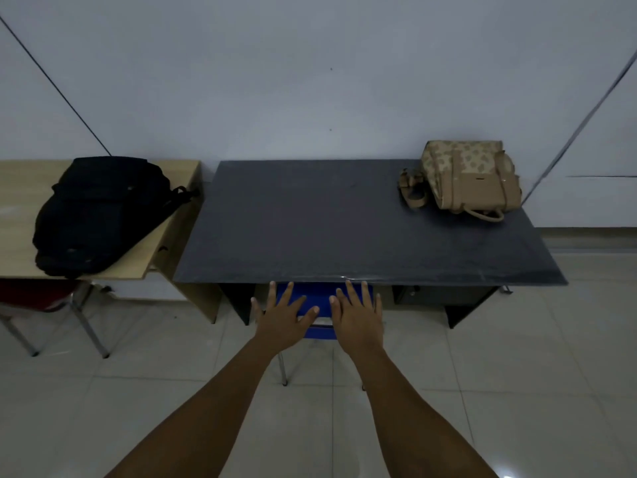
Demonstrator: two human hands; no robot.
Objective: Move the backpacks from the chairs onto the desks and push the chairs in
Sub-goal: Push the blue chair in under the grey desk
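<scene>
Reaching forward with both arms extended, the person has the left hand (282,317) and the right hand (358,313) spread flat, fingers splayed and gripping nothing, over the back of a blue chair (319,298). The chair sits tucked under the front edge of the dark desk (310,219), with only its backrest and two thin metal legs showing below the desk's lip; whether the palms actually touch the backrest cannot be told for certain, though they lie right against it in this view. On the dark desk's far right corner rests a tan backpack (468,177) with a spotted pattern, lying on its side near the wall, its straps trailing to the left and a handle loop pointing toward the front. Just beside the dark desk, on the left, stands a light wooden desk (165,243), and a black backpack (100,215) lies across it, one strap reaching toward the gap between the two desks. Under the wooden desk's front edge a red chair (38,298) with metal legs is partly visible. Pale floor tiles (517,391) spread below, and a plain white wall (310,81) rises behind both desks.
</scene>
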